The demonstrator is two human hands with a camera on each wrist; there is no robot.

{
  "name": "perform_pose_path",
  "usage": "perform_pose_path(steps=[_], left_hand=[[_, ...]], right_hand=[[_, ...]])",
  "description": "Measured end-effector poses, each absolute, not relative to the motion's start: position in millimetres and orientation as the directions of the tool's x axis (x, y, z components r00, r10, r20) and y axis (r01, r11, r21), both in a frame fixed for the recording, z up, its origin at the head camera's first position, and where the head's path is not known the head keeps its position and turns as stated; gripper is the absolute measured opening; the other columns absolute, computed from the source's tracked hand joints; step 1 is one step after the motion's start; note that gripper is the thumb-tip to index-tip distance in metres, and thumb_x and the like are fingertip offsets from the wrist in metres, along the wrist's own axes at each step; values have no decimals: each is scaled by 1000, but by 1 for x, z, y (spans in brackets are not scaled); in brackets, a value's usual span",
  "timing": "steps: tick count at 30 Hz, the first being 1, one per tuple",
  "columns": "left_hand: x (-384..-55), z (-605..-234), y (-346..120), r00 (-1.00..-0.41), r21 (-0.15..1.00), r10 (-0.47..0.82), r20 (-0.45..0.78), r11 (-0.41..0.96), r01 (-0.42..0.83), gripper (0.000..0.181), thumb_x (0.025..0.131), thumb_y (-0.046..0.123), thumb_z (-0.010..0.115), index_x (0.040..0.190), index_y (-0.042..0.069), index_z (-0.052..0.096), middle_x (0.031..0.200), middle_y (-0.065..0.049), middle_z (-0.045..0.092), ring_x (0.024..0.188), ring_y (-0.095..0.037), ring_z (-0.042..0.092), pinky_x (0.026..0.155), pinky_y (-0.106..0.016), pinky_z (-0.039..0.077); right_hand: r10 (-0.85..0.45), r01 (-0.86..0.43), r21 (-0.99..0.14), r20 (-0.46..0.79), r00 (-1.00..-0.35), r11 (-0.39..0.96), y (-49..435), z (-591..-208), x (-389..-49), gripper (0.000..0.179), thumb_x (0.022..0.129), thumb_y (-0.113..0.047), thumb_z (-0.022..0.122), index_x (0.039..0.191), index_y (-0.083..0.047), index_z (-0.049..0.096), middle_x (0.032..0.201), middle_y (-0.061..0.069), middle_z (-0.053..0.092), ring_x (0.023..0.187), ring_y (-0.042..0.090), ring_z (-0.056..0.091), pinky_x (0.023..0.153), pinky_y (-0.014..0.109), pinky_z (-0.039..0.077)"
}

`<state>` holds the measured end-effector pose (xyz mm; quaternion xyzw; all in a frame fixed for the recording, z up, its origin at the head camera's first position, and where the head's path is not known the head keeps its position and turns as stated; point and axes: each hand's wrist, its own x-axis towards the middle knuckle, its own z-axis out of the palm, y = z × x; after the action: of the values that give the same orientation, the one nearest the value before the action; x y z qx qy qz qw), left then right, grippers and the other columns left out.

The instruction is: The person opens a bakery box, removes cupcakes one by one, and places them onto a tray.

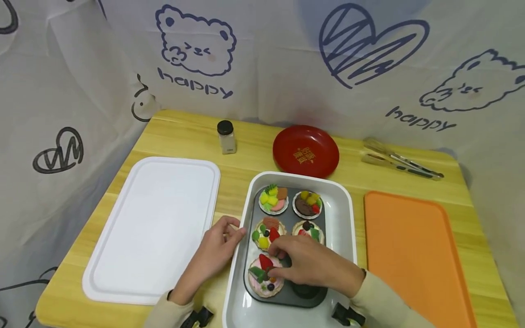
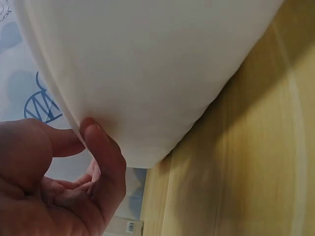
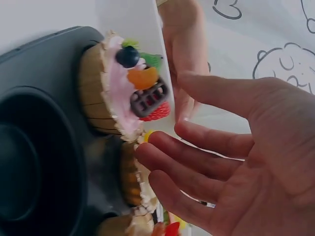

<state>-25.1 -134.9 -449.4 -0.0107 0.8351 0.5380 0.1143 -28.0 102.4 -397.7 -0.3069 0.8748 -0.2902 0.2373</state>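
A white deep bin (image 1: 348, 218) holds a dark muffin tin (image 1: 283, 300) with several toy fruit tarts in its cups. My left hand (image 1: 217, 246) pinches the bin's left rim between thumb and finger, as the left wrist view shows. My right hand (image 1: 316, 264) hovers over the tin's front, beside a pink-creamed tart (image 3: 123, 93) topped with fruit and a chocolate piece. Its fingers are loosely extended and hold nothing. Behind that tart sit a strawberry-topped tart (image 1: 262, 234) and, partly hidden by the right hand, a cream tart (image 1: 309, 228).
On the left lies a white tray (image 1: 160, 223), on the right an orange board (image 1: 410, 246). Along the back of the wooden table stand a black-capped shaker (image 1: 227, 137), a red plate (image 1: 324, 150) and metal tongs (image 1: 402, 161). A printed cloth hangs behind.
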Motion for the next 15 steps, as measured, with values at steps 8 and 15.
perform_pose_path(steps=[8, 15], left_hand=[[-28, -448, -133, -967, 901, 119, -226, 404, -160, 20, 99, 20, 65, 108, 2, 61, 77, -8, 63, 52, -16, 58, 46, -30, 50], [-29, -444, -130, -959, 896, 127, -252, 406, -182, 17, 100, 18, 63, 108, 3, 59, 79, -9, 64, 55, -16, 60, 47, -31, 50]], right_hand=[[-672, -378, -640, -303, -676, 669, 107, -407, -23, 56, 77, -44, 86, 120, -13, 67, 114, -6, 65, 99, 9, 60, 93, 32, 52], [-675, -367, -643, -330, -660, 673, 108, -412, -18, 74, 73, -46, 88, 133, -14, 60, 128, -5, 60, 110, 7, 56, 100, 33, 49]])
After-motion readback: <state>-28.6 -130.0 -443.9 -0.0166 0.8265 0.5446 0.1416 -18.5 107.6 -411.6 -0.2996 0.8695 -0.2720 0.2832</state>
